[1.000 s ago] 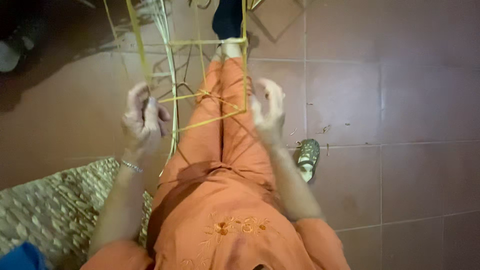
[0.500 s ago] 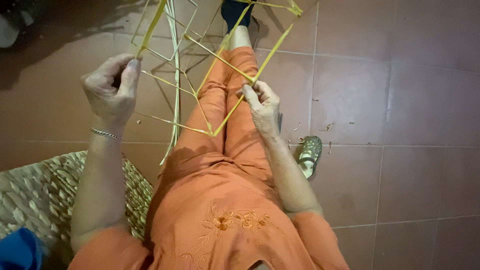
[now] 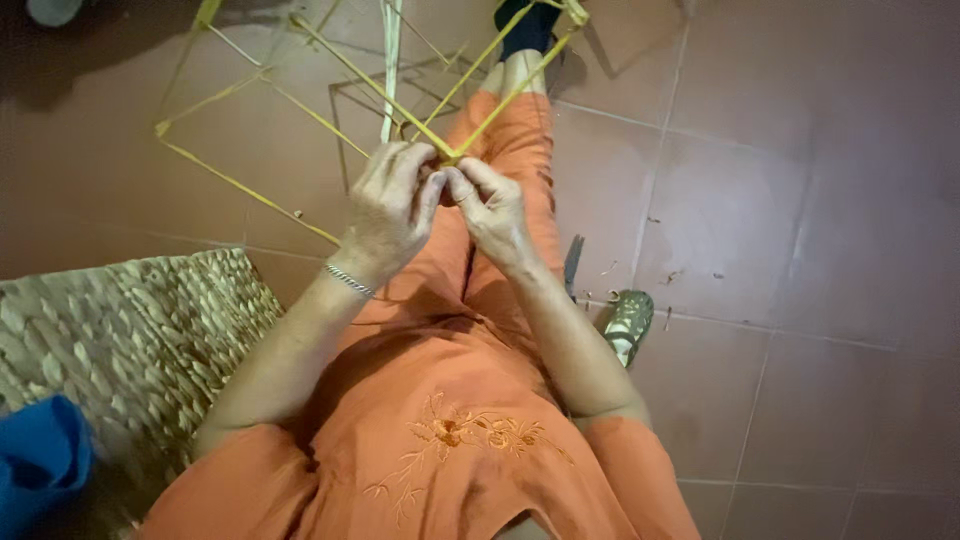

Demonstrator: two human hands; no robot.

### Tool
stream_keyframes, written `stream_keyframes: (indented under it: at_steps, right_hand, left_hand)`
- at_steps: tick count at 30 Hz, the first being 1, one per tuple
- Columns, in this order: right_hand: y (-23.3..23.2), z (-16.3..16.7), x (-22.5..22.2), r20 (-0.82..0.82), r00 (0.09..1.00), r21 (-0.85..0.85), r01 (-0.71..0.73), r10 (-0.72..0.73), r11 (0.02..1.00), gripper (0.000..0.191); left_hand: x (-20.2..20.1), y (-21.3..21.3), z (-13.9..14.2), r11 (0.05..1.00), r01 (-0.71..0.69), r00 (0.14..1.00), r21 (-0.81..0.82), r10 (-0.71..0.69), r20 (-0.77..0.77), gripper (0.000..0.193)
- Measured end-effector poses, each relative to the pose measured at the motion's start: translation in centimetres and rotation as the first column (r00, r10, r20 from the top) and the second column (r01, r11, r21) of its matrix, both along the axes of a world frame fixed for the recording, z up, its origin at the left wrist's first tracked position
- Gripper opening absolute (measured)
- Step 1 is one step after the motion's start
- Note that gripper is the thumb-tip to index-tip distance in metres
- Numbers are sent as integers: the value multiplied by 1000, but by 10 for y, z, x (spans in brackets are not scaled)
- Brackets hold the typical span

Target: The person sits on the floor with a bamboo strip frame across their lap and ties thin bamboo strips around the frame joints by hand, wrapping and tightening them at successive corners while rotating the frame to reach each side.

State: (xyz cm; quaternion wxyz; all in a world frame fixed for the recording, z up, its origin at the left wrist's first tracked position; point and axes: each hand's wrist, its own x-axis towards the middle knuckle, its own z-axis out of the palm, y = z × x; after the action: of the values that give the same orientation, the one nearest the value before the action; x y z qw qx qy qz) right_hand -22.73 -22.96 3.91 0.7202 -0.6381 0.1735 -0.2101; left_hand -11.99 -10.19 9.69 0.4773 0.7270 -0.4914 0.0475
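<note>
A frame of thin yellow sticks [image 3: 330, 60] stands tilted over my outstretched legs in orange clothing. My left hand [image 3: 392, 205] and my right hand [image 3: 492, 210] meet at one corner of the frame above my lap, fingertips pinching the joint where two sticks come together. A silver bracelet sits on my left wrist. Pale strips [image 3: 390, 70] hang from the frame behind my hands. The far end of the frame reaches past my dark-socked foot [image 3: 527, 28].
A woven straw mat [image 3: 130, 340] lies at the left with a blue object [image 3: 40, 450] on it. A green sandal [image 3: 628, 322] and a small dark blade-like tool [image 3: 573, 262] lie on the red floor tiles [image 3: 800, 200] to my right.
My hands, apart on two sides of the frame a second ago, have come together at one corner. The frame has turned and swung out to the left.
</note>
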Motion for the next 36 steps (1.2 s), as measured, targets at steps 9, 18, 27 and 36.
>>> stream_keyframes:
  at_steps: [9, 18, 27, 36]
  right_hand:
    - [-15, 88, -4, 34, 978, -836, 139, -204, 530, 12]
    - [-8, 123, 23, 140, 990, -989, 141, 10, -40, 29]
    - [-40, 129, 42, -69, 974, -989, -38, 214, -146, 16]
    - [-59, 145, 25, -154, 978, -987, -146, 142, -66, 44]
  left_hand:
    - [11, 11, -19, 990, -72, 996, 120, 77, -44, 20]
    - [43, 22, -10, 998, -55, 998, -15, 56, 41, 12]
    - [45, 33, -6, 951, 308, 763, 6, -243, -599, 17]
    - [21, 33, 2, 936, 187, 898, 299, -39, -439, 38]
